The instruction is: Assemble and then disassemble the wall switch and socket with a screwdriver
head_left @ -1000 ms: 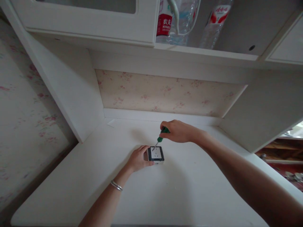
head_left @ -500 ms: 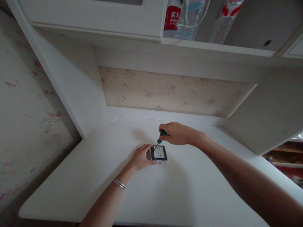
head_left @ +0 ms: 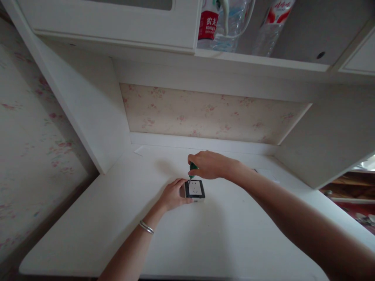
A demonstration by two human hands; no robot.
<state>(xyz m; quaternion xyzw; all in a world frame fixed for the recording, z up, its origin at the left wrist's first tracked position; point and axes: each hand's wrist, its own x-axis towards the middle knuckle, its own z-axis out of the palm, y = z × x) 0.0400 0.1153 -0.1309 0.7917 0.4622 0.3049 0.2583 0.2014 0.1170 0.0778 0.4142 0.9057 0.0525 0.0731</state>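
Observation:
A wall socket with a white face and dark frame sits on a white box base on the table. My left hand grips its left side, fingers at the back corner and thumb at the front. My right hand is closed around the green handle of a screwdriver. The screwdriver stands nearly upright, its thin shaft reaching down to the left edge of the socket's frame. Whether the tip sits in a screw or slot is too small to tell.
The white tabletop spreads around the socket, with side panels left and right. A flat clear piece lies at the back left. Overhead, an open shelf holds plastic bottles.
My right hand and the screwdriver have shifted slightly left, and the screwdriver is now more upright at the frame's left edge. My left hand keeps its hold on the socket.

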